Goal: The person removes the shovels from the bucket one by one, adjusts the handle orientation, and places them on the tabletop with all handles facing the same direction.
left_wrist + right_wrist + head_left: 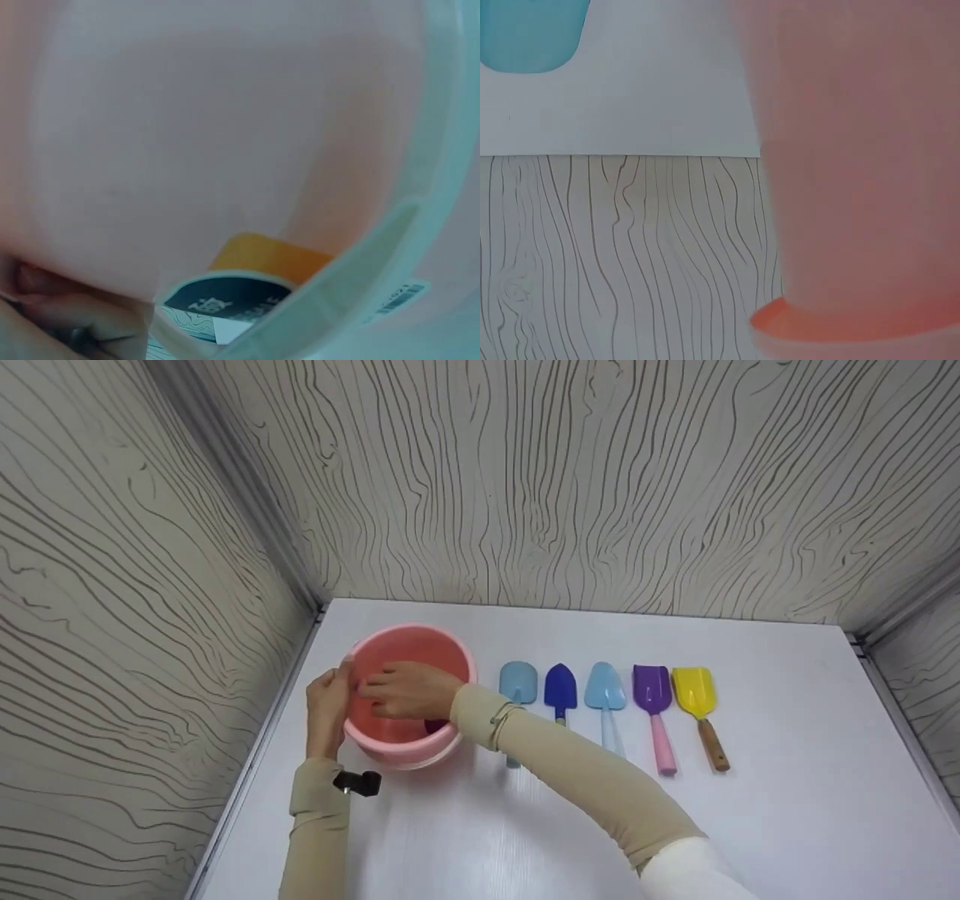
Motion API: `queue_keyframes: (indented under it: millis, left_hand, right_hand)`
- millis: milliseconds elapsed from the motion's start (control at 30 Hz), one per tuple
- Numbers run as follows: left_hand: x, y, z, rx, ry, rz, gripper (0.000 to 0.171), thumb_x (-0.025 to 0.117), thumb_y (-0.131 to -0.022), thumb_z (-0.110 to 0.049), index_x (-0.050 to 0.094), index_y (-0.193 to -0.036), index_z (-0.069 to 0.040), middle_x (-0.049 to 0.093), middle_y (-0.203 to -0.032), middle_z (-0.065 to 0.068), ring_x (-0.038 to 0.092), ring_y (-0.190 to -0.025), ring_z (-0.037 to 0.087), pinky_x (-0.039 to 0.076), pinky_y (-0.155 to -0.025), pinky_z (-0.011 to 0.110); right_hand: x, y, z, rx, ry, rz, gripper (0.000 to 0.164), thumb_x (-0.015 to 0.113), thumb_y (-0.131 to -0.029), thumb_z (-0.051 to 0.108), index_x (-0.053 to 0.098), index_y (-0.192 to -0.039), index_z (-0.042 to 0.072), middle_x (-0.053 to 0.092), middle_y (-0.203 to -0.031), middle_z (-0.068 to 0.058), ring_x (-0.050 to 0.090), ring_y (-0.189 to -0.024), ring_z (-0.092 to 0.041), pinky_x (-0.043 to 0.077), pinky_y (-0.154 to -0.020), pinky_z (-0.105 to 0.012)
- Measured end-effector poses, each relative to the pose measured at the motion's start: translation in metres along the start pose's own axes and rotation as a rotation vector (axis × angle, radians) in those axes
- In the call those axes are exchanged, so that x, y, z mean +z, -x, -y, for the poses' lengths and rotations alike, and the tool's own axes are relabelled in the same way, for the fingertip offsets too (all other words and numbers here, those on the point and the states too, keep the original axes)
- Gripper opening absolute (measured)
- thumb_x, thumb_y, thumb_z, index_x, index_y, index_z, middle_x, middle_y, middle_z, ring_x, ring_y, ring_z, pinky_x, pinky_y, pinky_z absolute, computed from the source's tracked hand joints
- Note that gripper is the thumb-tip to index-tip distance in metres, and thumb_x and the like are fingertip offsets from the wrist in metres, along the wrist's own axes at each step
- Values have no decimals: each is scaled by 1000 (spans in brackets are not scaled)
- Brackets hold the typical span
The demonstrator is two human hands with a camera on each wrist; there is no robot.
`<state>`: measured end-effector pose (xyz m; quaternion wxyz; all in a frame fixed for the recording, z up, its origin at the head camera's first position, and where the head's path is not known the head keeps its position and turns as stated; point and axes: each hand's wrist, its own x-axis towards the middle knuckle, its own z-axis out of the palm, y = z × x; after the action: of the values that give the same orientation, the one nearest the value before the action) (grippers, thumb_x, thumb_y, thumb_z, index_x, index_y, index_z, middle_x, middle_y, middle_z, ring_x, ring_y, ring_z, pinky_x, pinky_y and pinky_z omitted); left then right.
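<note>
A pink bucket [448, 649] stands at the table's left side, its white handle [431, 763] hanging along the front. My left hand [328, 709] grips its left rim, with the thumb up at the edge. In the left wrist view, fingers [97, 319] touch the bucket wall [225, 135], near a label [232, 296] and the pale handle. My right hand [412, 690] reaches inside over the right rim, its bent fingers by the inner left wall; I cannot tell whether they pinch anything. A small dark thing [435, 726] shows below that wrist. The right wrist view shows the bucket's side [862, 165], without the hand.
Right of the bucket lie several toy shovels in a row: a light blue one [517, 682], a dark blue one [560, 686], another light blue one [605, 688], a purple one with pink handle [652, 690] and a yellow one with brown handle [695, 691]. Wood-patterned walls border the white table.
</note>
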<state>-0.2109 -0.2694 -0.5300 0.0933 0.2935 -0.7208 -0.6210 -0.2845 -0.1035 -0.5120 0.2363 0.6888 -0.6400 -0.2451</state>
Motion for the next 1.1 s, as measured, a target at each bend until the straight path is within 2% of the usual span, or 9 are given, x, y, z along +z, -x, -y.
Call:
queue_keyframes:
  millis: [267,533,667,800,933,1100]
  left_hand:
    - [1,0,-5,-2,-4,-3,47,57,-108,-44,51,-72,-14,51,-70,-2,53,-63,13,46,-52,26]
    - [2,1,-4,5,-20,4,48,57,-109,-47,50,-75,-14,50,-71,-1,53,-65,14,46,-55,26]
    - [1,2,-2,5,-24,13,50,56,-109,-49,48,-74,-14,47,-70,-2,50,-64,14,45,-56,27]
    - [0,1,-1,25,-13,3,51,57,-109,-47,46,-71,-15,44,-67,-3,47,-61,12,42,-54,26]
    - [0,0,1,45,-14,-14,52,58,-109,-46,45,-69,-15,41,-64,-4,46,-61,12,40,-53,26]
    - [0,0,4,16,-13,-4,52,57,-108,-49,46,-72,-15,44,-68,-3,51,-66,14,44,-58,27]
  right_hand:
    - [-3,-5,-3,-111,49,97,22,68,-103,32,76,-123,29,65,-141,6,45,-139,-22,41,-114,-38]
    - [-1,-11,-2,-201,218,199,18,74,-98,35,75,-116,33,63,-138,10,38,-140,-21,33,-116,-39]
    - [3,-12,-1,-183,254,218,13,72,-100,32,74,-112,34,60,-139,13,35,-142,-20,30,-118,-40]
    - [6,-12,-2,-142,269,200,9,66,-103,30,74,-105,34,60,-134,14,37,-138,-20,31,-115,-39]
    - [9,-12,-2,-94,261,168,18,60,-106,30,76,-103,36,61,-132,17,39,-134,-19,31,-112,-38]
    - [13,-11,-1,-70,252,183,15,64,-105,29,77,-103,35,61,-134,18,40,-135,-20,31,-113,-38]
